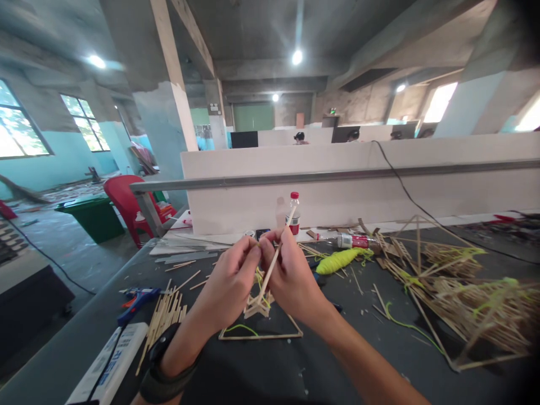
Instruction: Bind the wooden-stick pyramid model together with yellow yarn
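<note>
holding a stick (269, 273) at a seemingly half-built frame (261, 337)
right hand (291, 273) grasps it; left hand (232, 284) is pinched, on what i can't tell. below, the frame's near corners look joined; loose sticks (165, 312) lie unused, yarn (341, 262) beyond.

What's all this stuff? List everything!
Table: 1, dark, foreground
Stick frame: 1, pale, table centre
Long stick: 1, pale, centre
Loose sticks: many, pale, table left
Stick structures: several, pale, heaped right
Bottles: 2, red labels, table back
Yarn: 1, lime, right
Glue gun: 1, blue, table left
Package: 1, white, near left
Chair: 1, red, left
Bin: 1, green, floor left
Partition: 1, white, behind table
People: several, mostly hidden, beyond partition
Lights: several, white, ceiling
Windows: several, bright, sides
Wristband: 1, black, left wrist
Left hand: 1, bare, centre, beside right
Right hand: 1, bare, centre, around long stick
</note>
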Demonstrator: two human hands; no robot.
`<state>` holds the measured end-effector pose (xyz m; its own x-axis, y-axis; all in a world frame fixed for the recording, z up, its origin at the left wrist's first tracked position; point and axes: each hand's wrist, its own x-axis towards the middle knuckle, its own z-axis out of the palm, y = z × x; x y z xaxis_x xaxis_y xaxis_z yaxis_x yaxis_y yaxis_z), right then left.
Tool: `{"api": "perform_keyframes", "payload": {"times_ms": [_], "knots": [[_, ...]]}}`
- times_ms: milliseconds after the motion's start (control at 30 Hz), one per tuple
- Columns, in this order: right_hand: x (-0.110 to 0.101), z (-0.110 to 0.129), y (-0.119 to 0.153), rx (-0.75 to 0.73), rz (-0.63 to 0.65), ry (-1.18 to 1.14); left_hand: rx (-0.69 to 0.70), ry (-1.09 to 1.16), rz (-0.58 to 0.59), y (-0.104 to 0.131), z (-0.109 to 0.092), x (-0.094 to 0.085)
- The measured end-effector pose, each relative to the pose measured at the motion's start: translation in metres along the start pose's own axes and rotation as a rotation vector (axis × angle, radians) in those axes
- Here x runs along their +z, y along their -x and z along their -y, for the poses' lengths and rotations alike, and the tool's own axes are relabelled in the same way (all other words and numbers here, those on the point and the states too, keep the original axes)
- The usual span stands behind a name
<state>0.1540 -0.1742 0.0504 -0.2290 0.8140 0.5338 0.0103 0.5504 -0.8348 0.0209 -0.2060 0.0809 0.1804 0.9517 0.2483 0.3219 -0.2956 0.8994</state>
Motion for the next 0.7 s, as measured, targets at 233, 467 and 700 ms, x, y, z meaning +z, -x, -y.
{"api": "perform_keyframes", "payload": {"times_ms": [233, 467, 700], "knots": [[-0.002, 0.004, 0.0, 0.146, 0.126, -0.455, 0.11, -0.201, -0.069, 0.005, -0.007, -0.001], [-0.008, 0.01, -0.004, 0.102, 0.15, -0.505, 0.287, -0.426, -0.235, 0.006, -0.006, 0.008], [-0.008, 0.007, 0.0, -0.051, 0.098, -0.296, 0.277, -0.481, -0.258, 0.01, -0.013, 0.009]]}}
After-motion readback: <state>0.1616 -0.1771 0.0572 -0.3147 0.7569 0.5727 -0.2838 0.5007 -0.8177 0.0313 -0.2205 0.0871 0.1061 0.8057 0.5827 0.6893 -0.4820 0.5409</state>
